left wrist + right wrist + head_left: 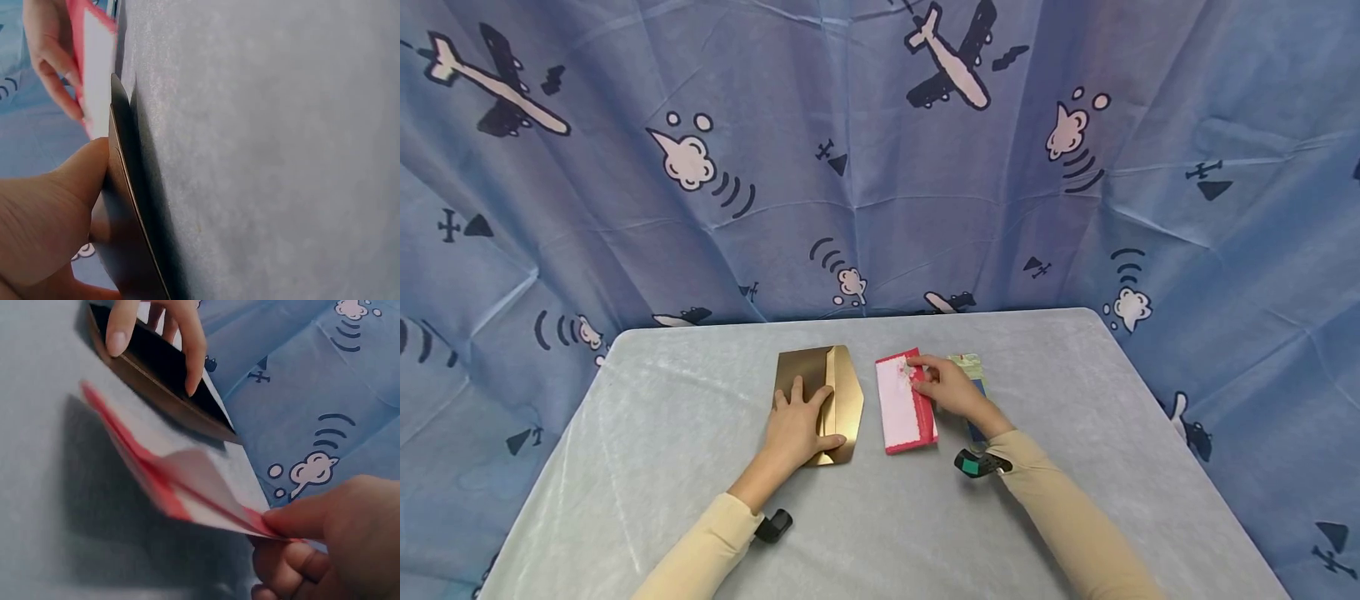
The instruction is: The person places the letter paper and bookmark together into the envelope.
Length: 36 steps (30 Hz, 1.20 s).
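Item one: gold envelope (831, 421). It is lying on the pale table (662, 417) and presenting its flap (850, 396) towards 3 o'clock. I am seeing the left hand (797, 429) resting on it from 7 o'clock, fingers spread rather than clenched, thumb reaching onto the flap side.

Item two: red-bordered card (897, 408), sitting at 3 o'clock from the envelope, near but apart. The right hand (951, 387) is pinching it by its edge around 1 o'clock; the right-wrist view is showing it tilted, with a pale leaf (200, 478) curling away from its red edge.

Item three: green-and-blue card (970, 367), lying at 3 o'clock from item two, partly hidden by the right hand.

Risks, as I am judging them. The pinch is taking only one edge, so the card could be swinging or slipping under its own weight. The curling leaf could be catching and creasing on the flap. Uneven pressure from the left hand could be sliding the envelope or bending its thin panel. The right forearm is crossing above item three, so a low sweep could be dragging it.
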Each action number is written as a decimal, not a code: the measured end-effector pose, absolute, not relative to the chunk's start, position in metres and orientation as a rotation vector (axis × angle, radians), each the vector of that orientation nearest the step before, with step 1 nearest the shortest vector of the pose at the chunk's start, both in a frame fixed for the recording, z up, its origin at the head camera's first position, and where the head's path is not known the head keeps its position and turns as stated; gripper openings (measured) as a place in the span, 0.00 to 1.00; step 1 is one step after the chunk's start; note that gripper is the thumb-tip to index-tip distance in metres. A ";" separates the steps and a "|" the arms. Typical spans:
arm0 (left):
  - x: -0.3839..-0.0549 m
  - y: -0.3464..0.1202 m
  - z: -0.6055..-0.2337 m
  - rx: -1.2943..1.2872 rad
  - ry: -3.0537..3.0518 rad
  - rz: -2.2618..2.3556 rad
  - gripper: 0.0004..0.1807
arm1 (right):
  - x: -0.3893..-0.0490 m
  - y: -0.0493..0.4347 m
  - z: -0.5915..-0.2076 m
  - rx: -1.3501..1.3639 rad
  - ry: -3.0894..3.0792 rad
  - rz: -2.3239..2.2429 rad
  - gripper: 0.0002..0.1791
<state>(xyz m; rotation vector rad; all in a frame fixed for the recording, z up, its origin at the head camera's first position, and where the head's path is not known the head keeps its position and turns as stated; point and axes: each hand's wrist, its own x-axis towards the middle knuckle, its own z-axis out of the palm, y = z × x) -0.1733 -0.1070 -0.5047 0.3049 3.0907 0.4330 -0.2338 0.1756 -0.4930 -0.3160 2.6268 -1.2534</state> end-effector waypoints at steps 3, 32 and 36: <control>-0.174 -0.107 -0.504 0.309 3.095 0.424 0.49 | -0.234 0.171 -0.488 -0.308 2.616 -1.297 0.23; -0.175 -0.105 -0.508 0.328 3.081 0.483 0.50 | -0.236 0.120 -0.499 -0.369 2.615 -1.336 0.23; -0.175 -0.105 -0.508 0.338 3.063 0.509 0.49 | -0.235 0.119 -0.500 -0.358 2.607 -1.323 0.23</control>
